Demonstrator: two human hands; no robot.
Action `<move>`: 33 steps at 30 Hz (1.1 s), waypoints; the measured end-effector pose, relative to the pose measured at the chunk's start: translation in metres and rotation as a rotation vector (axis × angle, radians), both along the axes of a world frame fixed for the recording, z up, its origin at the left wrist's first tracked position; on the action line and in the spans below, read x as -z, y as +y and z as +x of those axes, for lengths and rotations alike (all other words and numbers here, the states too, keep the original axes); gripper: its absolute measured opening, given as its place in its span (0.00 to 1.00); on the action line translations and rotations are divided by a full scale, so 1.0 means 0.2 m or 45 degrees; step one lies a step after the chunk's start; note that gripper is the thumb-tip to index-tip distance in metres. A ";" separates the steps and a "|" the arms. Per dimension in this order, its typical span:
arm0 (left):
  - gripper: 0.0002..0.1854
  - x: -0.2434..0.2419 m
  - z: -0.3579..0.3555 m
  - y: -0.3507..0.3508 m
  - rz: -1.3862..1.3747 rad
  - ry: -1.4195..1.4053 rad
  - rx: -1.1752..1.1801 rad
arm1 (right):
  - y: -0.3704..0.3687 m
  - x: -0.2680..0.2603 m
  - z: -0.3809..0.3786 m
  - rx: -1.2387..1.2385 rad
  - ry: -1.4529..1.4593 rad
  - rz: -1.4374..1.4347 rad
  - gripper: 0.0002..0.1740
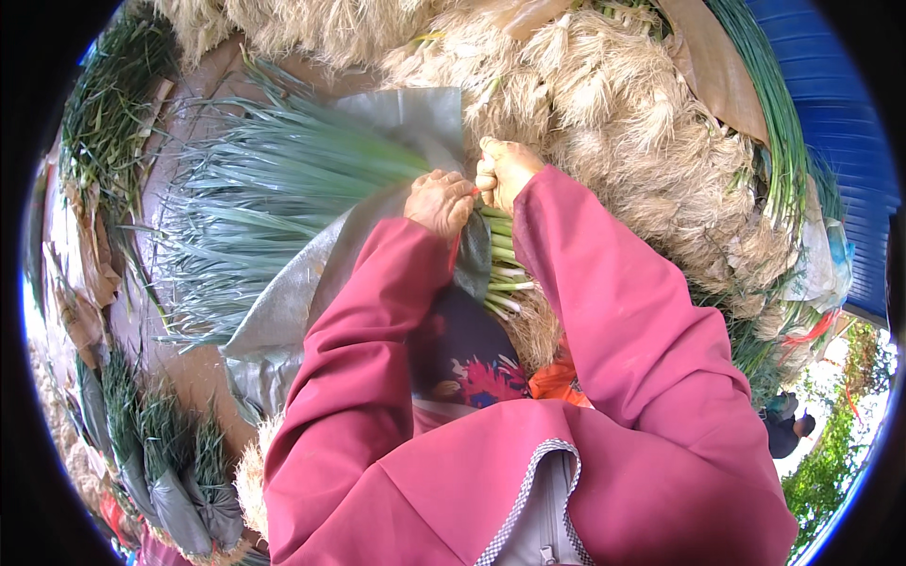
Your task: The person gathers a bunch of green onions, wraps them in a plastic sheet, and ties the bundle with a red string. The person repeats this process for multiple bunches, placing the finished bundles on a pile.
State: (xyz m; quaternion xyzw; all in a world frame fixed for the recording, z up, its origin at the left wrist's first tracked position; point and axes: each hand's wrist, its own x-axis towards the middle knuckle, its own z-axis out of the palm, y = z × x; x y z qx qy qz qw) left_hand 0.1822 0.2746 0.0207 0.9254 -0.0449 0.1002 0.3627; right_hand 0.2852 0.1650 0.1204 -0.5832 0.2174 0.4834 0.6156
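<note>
In front of me lies a large bundle of green onions (262, 184), its long green leaves fanned out to the left. A grey woven plastic sheet (290, 293) wraps around its middle. White stem ends (504, 283) and pale roots poke out on the right, below my right forearm. My left hand (440, 203) rests on the wrapped bundle, its fingers curled on a red string (455, 251). Close beside it, my right hand (507, 173) is a fist gripping the same string, a short piece of which shows between the two hands. The fingertips are partly hidden.
A big heap of green onions with roots outward (623, 141) rises ahead and to the right. Loose leaves (113, 106) lie at far left. Several wrapped bundles (173, 495) stand at lower left. Blue corrugated metal (828, 106) borders the right; a person (784, 428) is farther off.
</note>
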 end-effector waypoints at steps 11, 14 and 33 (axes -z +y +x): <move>0.10 0.03 -0.05 -0.03 -0.301 -0.071 -0.115 | -0.04 -0.16 -0.36 0.147 0.025 0.125 0.16; 0.10 0.03 -0.06 -0.03 -0.111 -0.077 -0.063 | -0.06 -0.18 -0.49 0.252 -0.026 0.177 0.14; 0.09 -0.05 -0.14 -0.04 -0.117 -0.030 -0.030 | -0.19 -0.08 -0.94 0.152 -0.385 0.252 0.13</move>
